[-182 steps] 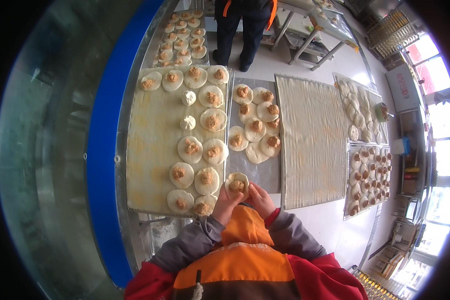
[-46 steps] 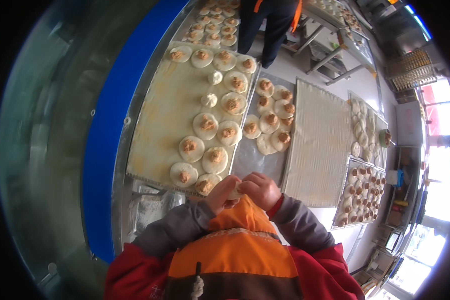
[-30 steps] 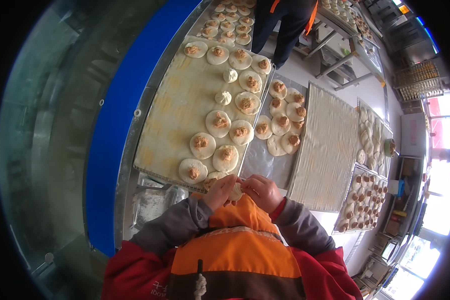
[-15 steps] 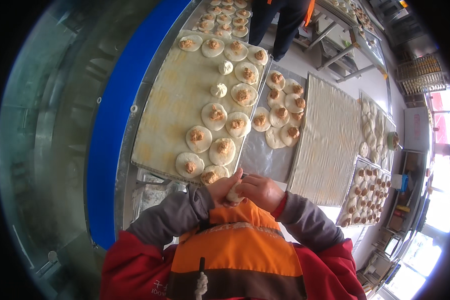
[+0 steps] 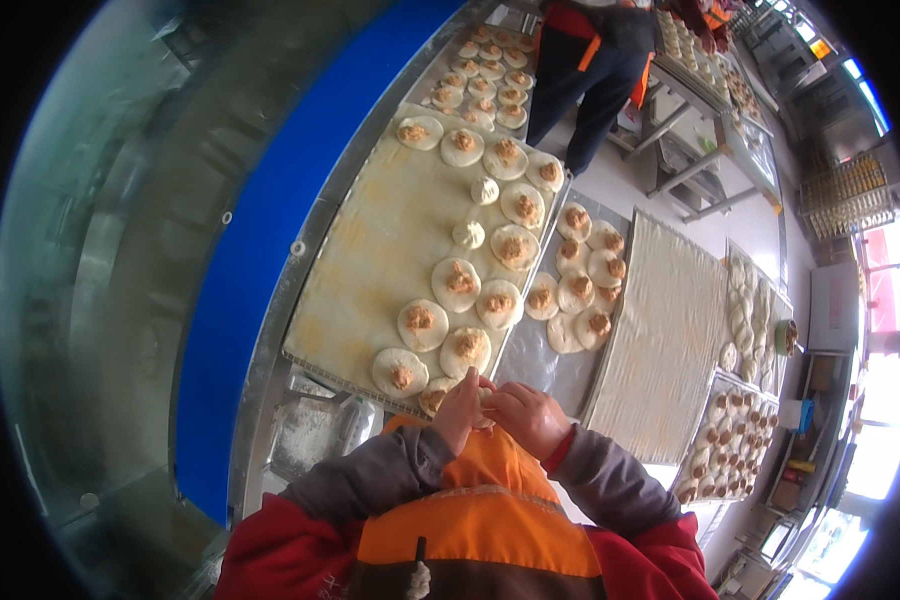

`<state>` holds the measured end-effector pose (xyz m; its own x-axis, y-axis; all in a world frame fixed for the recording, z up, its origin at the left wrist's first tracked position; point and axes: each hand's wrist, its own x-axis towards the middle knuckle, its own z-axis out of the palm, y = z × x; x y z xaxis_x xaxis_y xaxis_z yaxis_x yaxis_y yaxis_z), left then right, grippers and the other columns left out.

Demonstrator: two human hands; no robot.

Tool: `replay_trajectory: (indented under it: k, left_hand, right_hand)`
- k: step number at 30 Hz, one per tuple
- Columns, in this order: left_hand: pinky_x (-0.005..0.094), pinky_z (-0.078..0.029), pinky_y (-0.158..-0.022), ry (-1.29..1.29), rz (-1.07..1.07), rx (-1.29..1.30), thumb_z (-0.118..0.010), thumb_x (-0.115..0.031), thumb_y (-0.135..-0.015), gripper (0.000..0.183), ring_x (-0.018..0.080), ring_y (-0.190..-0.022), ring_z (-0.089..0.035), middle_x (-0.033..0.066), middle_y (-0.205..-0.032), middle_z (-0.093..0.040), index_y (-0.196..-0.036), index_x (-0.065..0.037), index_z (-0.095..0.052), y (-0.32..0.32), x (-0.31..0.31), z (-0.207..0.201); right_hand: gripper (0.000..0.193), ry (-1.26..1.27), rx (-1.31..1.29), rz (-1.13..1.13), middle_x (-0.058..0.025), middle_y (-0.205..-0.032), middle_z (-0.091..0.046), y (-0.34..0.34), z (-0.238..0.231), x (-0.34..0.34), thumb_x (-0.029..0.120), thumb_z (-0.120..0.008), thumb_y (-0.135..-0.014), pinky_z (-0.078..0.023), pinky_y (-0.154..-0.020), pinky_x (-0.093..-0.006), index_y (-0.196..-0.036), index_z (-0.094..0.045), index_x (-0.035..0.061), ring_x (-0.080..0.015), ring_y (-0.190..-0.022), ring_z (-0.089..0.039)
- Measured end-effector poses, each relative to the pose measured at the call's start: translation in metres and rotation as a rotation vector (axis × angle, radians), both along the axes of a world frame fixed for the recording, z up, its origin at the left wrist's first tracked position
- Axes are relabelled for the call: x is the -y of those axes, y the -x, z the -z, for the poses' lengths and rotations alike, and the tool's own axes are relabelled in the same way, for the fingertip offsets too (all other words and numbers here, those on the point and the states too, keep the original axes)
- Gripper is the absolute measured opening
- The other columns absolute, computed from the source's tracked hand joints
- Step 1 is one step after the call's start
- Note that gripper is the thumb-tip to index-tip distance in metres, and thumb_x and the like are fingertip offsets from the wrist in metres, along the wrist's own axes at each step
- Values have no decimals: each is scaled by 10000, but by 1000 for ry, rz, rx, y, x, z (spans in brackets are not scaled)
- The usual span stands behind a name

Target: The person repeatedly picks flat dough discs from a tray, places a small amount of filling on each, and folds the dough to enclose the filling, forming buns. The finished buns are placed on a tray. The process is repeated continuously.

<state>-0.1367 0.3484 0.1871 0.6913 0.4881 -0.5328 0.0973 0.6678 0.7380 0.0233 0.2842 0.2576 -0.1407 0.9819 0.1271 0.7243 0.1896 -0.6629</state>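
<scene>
Just past the tray's near edge, my left hand [image 5: 458, 412] cups a pale filled bun [image 5: 484, 408] that is mostly hidden by the fingers. My right hand [image 5: 532, 416] is closed over its top, the fingertips pinching the dough. In front of me, a cloth-lined tray [image 5: 360, 260] carries several flat dough rounds [image 5: 456, 285], each with a lump of orange-brown filling. Two pleated, closed buns [image 5: 468, 234] sit among them. Right of the tray, more filled rounds [image 5: 576, 292] lie crowded and partly overlapping on a grey metal surface [image 5: 530, 358].
A blue belt [image 5: 270, 210] runs along the left. Beyond my tray stands another tray of filled rounds [image 5: 482, 85], with a person in dark trousers [image 5: 595, 80] beside it. To the right are a cloth-covered board [image 5: 660, 330] and a tray of topped dough pieces [image 5: 730, 445].
The whole view has shifted, so the trays sit lower and further right, and more of the person beyond shows. Both hands stay together on the bun, my left hand now more upright.
</scene>
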Motion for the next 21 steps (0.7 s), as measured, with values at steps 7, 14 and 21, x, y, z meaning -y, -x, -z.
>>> replay_trajectory:
  k: [7,14,21]
  left_hand:
    - [329,-559,-692,343,-118,279,-301,-686,-1007,723,195,-847,-677,79,-1109,-637,-1343,-62,-445,21,-57,12]
    - [419,-511,-977,511,-186,307,-356,-653,-1013,734,223,-1250,-554,52,-1413,-513,-1535,-138,-326,53,-104,18]
    - [426,-559,-855,360,-269,254,-400,-581,-1036,653,300,-1075,-670,161,-1302,-583,-1493,-115,-380,102,-165,33]
  right_hand:
    - [763,82,-57,-76,-140,-1302,-581,13,8,-60,174,-847,-707,-515,-923,-439,-1382,-498,99,-359,-1131,-604]
    - [663,294,-290,-124,-149,-1246,-624,34,34,-122,157,-844,-759,-546,-896,-397,-1347,-548,76,-340,-1104,-641]
    - [614,269,-109,245,-139,-1096,-664,-13,79,-223,240,-814,-800,-548,-796,-367,-1344,-573,89,-271,-944,-675]
